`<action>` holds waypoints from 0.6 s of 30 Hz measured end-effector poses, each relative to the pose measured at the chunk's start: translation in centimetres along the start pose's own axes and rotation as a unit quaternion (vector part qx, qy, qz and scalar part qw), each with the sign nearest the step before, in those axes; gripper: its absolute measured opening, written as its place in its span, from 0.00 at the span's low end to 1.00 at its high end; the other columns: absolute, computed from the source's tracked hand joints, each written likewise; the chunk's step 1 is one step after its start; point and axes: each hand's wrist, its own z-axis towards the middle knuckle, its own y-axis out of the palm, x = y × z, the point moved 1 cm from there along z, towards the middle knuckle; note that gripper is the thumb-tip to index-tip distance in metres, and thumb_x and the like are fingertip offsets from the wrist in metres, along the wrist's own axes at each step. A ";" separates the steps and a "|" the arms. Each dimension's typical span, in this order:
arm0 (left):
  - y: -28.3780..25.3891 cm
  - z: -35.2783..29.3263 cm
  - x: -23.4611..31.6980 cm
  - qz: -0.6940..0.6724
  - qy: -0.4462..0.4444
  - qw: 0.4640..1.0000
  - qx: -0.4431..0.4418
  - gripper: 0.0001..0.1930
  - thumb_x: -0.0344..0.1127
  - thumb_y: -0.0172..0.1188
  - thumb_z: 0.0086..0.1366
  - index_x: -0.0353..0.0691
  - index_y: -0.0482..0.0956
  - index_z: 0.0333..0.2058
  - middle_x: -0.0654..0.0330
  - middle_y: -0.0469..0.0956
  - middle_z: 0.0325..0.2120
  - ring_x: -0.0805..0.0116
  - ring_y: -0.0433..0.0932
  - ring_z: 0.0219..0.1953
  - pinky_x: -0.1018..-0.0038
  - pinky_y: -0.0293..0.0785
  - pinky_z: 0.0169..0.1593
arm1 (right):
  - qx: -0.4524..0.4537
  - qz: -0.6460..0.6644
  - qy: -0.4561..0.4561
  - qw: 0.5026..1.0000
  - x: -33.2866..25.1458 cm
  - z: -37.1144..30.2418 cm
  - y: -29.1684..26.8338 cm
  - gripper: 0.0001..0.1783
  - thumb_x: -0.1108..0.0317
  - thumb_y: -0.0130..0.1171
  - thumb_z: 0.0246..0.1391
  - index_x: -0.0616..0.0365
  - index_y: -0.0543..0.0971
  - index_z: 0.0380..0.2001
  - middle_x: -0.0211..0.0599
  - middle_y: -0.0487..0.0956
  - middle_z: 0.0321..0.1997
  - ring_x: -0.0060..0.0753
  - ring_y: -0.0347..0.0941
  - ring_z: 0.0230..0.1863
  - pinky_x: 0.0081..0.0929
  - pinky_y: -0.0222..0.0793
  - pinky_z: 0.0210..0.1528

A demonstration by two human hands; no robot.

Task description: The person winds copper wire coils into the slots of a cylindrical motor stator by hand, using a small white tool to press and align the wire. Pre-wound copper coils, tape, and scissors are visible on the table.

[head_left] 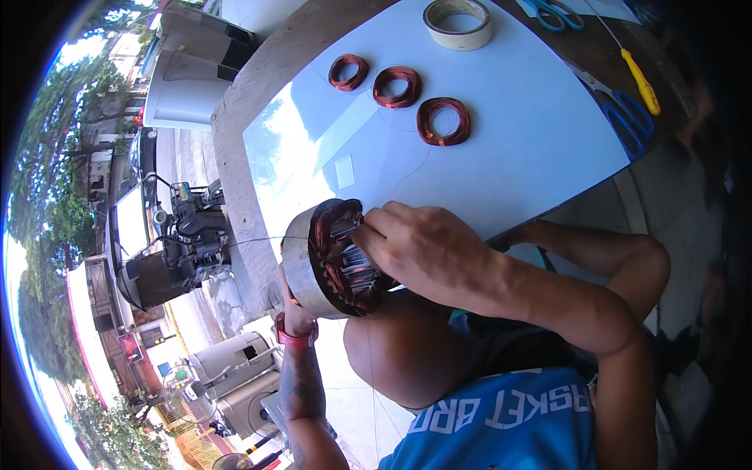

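A round motor stator (299,270) with a grey metal shell is tilted so its slotted bore faces my right hand. Reddish-brown copper windings (323,235) are packed around its end, with pale strips in the slots. My left hand (295,315), with a red watch on the wrist, supports the stator from its lower left side; the fingers are mostly hidden behind the shell. At the opening, my right hand (419,247) has thumb and fingers pinched together against the slots. Whatever lies between those fingertips is hidden. A thin wire (266,239) runs leftward from the stator.
On the white tabletop sheet (517,133) lie three copper wire coils (443,121) and a tape roll (458,25). Blue-handled scissors (628,121) and a yellow-handled screwdriver (641,82) are at the right. My bent knee (392,345) is just below the stator. A motorcycle (196,227) stands beyond the table.
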 end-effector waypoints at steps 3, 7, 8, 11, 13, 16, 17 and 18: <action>0.7 0.9 1.4 -0.043 -0.022 0.999 0.005 0.39 0.40 0.74 0.63 0.37 0.68 0.70 0.48 0.77 0.60 0.52 0.77 0.63 0.55 0.73 0.66 | 0.006 0.013 -0.002 1.000 0.1 0.1 0.3 0.10 0.73 0.66 0.55 0.61 0.83 0.41 0.40 0.83 0.39 0.39 0.84 0.42 0.31 0.84 0.44; 0.4 2.4 3.6 0.031 -0.045 0.998 -0.036 0.50 0.39 0.80 0.59 0.34 0.59 0.74 0.44 0.74 0.65 0.54 0.77 0.65 0.53 0.75 0.67 | 0.017 0.061 0.010 0.998 0.3 0.1 0.2 0.09 0.69 0.68 0.58 0.61 0.84 0.41 0.43 0.85 0.40 0.41 0.85 0.44 0.33 0.85 0.46; 0.0 2.8 4.0 0.038 -0.028 0.997 -0.060 0.50 0.39 0.79 0.59 0.34 0.58 0.74 0.44 0.74 0.65 0.54 0.78 0.64 0.54 0.76 0.67 | 0.019 0.083 0.019 0.996 0.4 0.0 0.2 0.10 0.69 0.68 0.58 0.62 0.83 0.41 0.43 0.85 0.40 0.42 0.85 0.44 0.34 0.85 0.47; -0.6 3.0 4.2 -0.135 -0.067 0.985 -0.081 0.45 0.37 0.75 0.64 0.33 0.60 0.73 0.44 0.76 0.64 0.54 0.80 0.62 0.55 0.79 0.65 | 0.006 0.160 0.084 0.984 0.7 -0.2 0.4 0.14 0.69 0.70 0.58 0.64 0.81 0.44 0.44 0.84 0.42 0.46 0.84 0.45 0.36 0.83 0.50; -0.3 2.3 3.9 -0.150 -0.107 0.983 -0.028 0.40 0.35 0.71 0.68 0.33 0.61 0.73 0.45 0.77 0.63 0.54 0.82 0.60 0.56 0.81 0.63 | 0.018 0.186 0.098 0.978 0.7 -0.6 0.8 0.15 0.71 0.70 0.58 0.65 0.80 0.46 0.46 0.83 0.41 0.47 0.84 0.45 0.38 0.83 0.50; 0.5 1.0 3.1 -0.066 -0.156 0.985 0.020 0.36 0.34 0.63 0.74 0.36 0.56 0.75 0.47 0.75 0.65 0.55 0.80 0.62 0.56 0.80 0.65 | 0.058 0.222 0.122 0.966 0.6 -1.0 1.4 0.14 0.76 0.71 0.53 0.63 0.78 0.42 0.45 0.80 0.39 0.49 0.82 0.41 0.40 0.81 0.47; 0.8 0.7 3.0 -0.051 -0.129 0.990 0.019 0.37 0.34 0.63 0.74 0.37 0.55 0.75 0.46 0.74 0.66 0.55 0.79 0.63 0.56 0.79 0.66 | 0.068 0.235 0.134 0.960 0.5 -1.1 1.6 0.14 0.78 0.71 0.50 0.61 0.77 0.39 0.44 0.80 0.38 0.49 0.82 0.39 0.40 0.80 0.46; 1.1 0.6 2.9 -0.083 -0.107 0.990 0.033 0.38 0.34 0.65 0.73 0.37 0.56 0.75 0.48 0.74 0.66 0.55 0.79 0.64 0.56 0.78 0.66 | 0.079 0.244 0.134 0.957 0.5 -1.1 1.7 0.14 0.78 0.71 0.50 0.61 0.77 0.39 0.44 0.79 0.37 0.49 0.82 0.39 0.40 0.80 0.45</action>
